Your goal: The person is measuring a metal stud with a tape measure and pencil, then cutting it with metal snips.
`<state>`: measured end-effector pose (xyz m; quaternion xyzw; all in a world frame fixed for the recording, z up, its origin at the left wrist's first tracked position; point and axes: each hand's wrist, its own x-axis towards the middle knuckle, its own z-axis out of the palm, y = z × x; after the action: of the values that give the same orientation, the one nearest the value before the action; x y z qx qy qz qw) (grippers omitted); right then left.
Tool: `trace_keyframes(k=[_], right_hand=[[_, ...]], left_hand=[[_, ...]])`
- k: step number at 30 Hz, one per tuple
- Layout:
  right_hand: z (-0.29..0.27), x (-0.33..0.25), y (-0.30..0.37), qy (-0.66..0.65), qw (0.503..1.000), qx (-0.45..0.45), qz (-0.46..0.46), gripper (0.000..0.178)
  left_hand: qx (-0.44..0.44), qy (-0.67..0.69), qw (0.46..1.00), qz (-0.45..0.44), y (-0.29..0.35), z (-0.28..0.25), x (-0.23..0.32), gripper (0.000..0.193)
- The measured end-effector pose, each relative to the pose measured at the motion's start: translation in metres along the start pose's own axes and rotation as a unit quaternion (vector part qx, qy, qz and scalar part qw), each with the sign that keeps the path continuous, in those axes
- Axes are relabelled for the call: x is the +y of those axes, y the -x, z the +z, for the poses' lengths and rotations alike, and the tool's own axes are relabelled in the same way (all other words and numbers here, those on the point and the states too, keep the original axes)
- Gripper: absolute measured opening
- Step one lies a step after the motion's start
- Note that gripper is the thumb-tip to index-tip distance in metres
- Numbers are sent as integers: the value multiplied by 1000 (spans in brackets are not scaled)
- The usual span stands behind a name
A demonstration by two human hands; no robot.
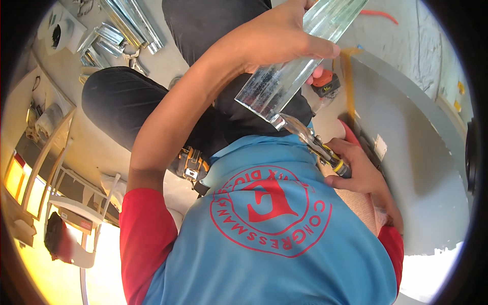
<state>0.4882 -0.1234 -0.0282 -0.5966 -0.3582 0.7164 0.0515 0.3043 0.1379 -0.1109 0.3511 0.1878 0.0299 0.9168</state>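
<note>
- Metal strip [300, 61] sits in my left hand [277, 38], which is wrapped round it partway along, thumb over the top face and fingers curled beneath; I judge the grip is placed there so the lower end hangs free and steady for the blades.
- Strip runs slanted from the upper right down toward my chest, its cut end just above the blue shirt [274, 229], close enough for me to watch the edge.
- Snips [310, 141] are in my right hand [358, 170], which is closed round the yellow and black handles; the silver jaws meet the bottom corner of the strip, though I cannot tell whether they have bitten in.
- Right hand sits low, near my body, which I take as bracing for squeezing force.
- Knee [122, 99] in dark trousers is raised beneath my left forearm; whether the arm rests on it I cannot tell.
- Spare metal pieces [124, 25] lie on the floor well apart, upper left.
- Tape measure [325, 84], orange and black, lies on the floor just beyond the strip.
- Tool pouch [190, 165] hangs at my waist.
</note>
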Motion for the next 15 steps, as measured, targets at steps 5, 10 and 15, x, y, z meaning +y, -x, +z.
trace_keyframes(k=[5,10,15], right_hand=[[-5,1,3,46,999,-8,-6,71],[-7,-6,-7,-1,1000,-10,-18,70],[-8,-20,0,-22,999,-9,31,60]], left_hand=[[68,-102,990,-62,-9,9,0,64],[13,-51,999,3,-11,1,-18,55],[-45,15,999,5,1,-14,4,64]])
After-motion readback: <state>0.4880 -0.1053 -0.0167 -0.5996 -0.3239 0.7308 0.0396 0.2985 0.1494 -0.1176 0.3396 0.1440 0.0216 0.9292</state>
